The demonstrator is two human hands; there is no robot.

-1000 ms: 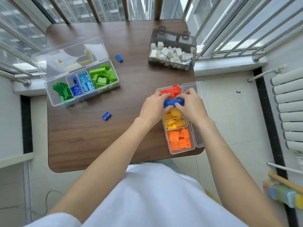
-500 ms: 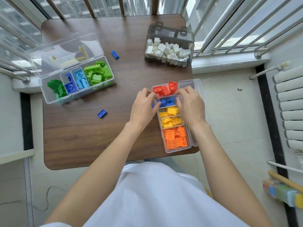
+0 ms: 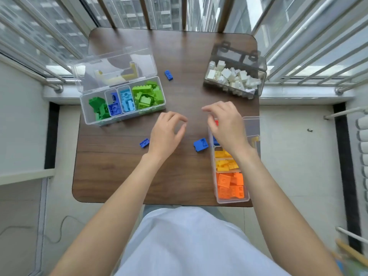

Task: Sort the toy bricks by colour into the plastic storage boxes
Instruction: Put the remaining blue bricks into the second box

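Tabletop (image 3: pixel 169 176) carries three storage boxes: green-and-blue box (image 3: pixel 123 100) far left, white-brick box (image 3: pixel 235 80) far right, orange-yellow box (image 3: pixel 231 176) near right. Left hand (image 3: pixel 165 134) and right hand (image 3: pixel 227 126) hover, fingers loosely curled, holding nothing. Blue brick (image 3: pixel 200 144) lies between them, just beside the near-right box.

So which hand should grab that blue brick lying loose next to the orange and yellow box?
Probably the left hand: it hangs free and empty beside the blue brick, with bare table between. The right hand is over the box.
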